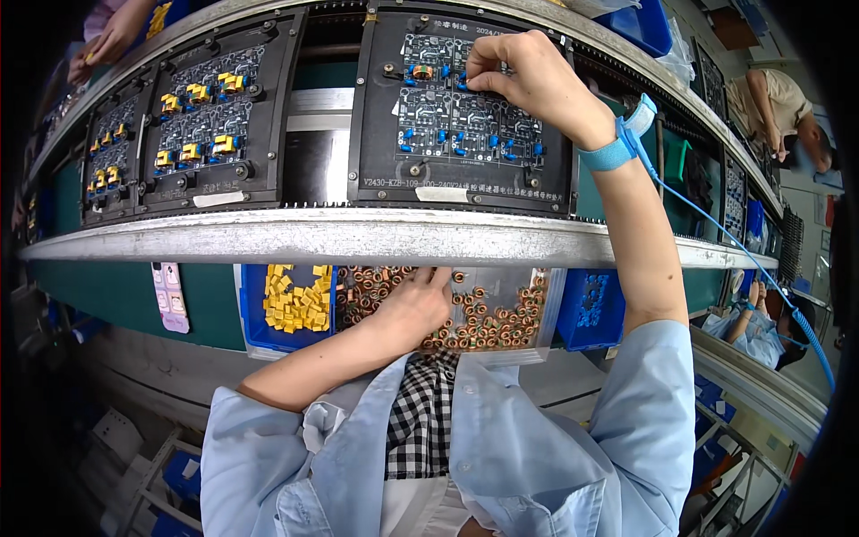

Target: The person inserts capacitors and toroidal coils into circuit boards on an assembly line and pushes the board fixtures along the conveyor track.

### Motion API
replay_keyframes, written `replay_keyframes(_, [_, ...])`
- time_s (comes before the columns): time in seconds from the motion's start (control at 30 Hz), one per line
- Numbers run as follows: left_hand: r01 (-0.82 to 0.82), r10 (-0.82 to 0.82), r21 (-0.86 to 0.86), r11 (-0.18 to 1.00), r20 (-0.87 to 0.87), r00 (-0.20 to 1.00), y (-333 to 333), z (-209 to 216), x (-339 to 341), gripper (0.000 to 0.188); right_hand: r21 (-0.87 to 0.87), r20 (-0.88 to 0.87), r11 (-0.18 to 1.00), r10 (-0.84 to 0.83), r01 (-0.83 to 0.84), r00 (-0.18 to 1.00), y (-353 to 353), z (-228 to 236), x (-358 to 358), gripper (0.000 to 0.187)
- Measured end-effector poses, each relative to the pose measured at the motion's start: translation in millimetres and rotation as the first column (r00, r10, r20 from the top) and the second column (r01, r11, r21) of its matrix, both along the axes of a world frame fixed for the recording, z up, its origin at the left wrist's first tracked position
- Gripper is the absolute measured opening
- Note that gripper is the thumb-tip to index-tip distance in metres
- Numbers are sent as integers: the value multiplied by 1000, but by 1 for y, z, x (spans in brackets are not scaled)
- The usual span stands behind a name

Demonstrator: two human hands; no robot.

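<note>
The right hand point(534, 79), fingertips nearly together, is at the board point(434, 109); the left hand point(417, 309), half-curled, touches nearer coils point(488, 338); grips unclear.

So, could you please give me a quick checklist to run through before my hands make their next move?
1. Wrist strap worn: ok; the blue strap circles the right wrist.
2. Strap's cord connected at its far end: cannot tell; the blue cord runs off to the right and its end is not visible.
3. Right hand at the circuit boards: ok; its fingertips are over the upper part.
4. Part in the right fingertips: cannot tell; the fingers hide it.
5. Left hand clear of the ring coils: not ok; it is among them in the clear tray.
6. Ring coils available: ok; many lie in the tray.
</note>
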State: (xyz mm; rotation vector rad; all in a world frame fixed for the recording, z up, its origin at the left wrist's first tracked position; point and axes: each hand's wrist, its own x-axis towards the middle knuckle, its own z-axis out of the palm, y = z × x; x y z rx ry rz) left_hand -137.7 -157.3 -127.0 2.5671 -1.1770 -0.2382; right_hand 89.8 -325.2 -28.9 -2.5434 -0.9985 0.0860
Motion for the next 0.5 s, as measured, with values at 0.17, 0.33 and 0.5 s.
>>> replay_keyframes(0.17, [1, -4, -165, 986, -20, 1000, 4, 0, 8, 20, 156, 405, 980, 48, -121, 913, -10, 14, -25, 13])
replay_keyframes(0.33, [-199, 55, -294, 935, -436, 898, 31, 24, -1, 29, 261, -278, 930, 328, -257, 903, -4, 50, -135, 11])
replay_keyframes(0.5, [-394, 174, -536, 746, -413, 894, 49, 119, 58, 22, -169, -152, 952, 230, -254, 961, -6, -32, -214, 13])
